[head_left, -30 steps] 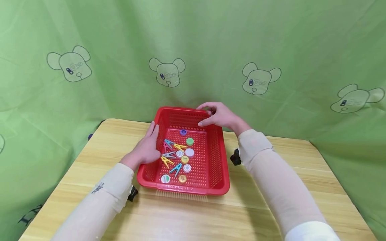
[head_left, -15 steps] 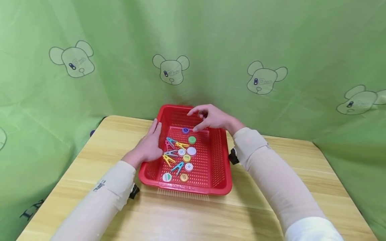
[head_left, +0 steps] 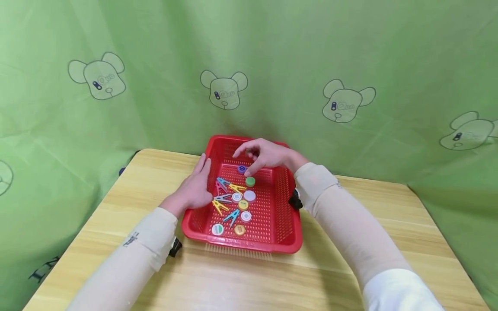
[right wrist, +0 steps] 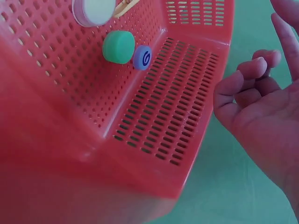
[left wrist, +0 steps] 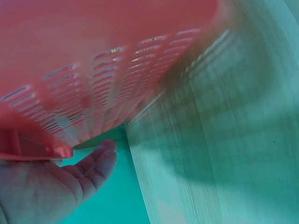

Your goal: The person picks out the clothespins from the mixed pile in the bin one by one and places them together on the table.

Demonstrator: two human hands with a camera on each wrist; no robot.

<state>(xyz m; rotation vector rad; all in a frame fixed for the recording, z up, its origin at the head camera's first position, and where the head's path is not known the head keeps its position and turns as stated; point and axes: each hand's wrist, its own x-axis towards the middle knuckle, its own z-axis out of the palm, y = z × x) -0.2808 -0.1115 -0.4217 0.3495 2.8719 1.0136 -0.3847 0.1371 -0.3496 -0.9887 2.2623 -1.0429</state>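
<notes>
A red plastic basket (head_left: 295, 224) holds several bottle caps and clothespins. My left hand (head_left: 196, 185) rests along its left rim, fingers straight; the left wrist view shows the fingers (left wrist: 100, 168) extending past the rim outside the perforated wall. Over the far part of the basket hovers my right hand (head_left: 266, 154), thumb and index finger extended and apart, nothing between them. Its other fingers (right wrist: 252, 70) are bent in toward the palm. Below the thumb tip lie a purple cap (head_left: 241, 169) and a green cap (head_left: 250, 182).
Nearer in the basket lie a lilac cap (head_left: 250, 196), a yellow cap (head_left: 243, 205), a blue clothespin (head_left: 232, 217) and an orange cap (head_left: 239, 230). The wooden table (head_left: 233, 280) carries the basket, and a green cloth (head_left: 272, 43) hangs behind.
My right hand has moved left and down from the basket's far right rim to over the purple and green caps. My left hand has stayed on the left rim.
</notes>
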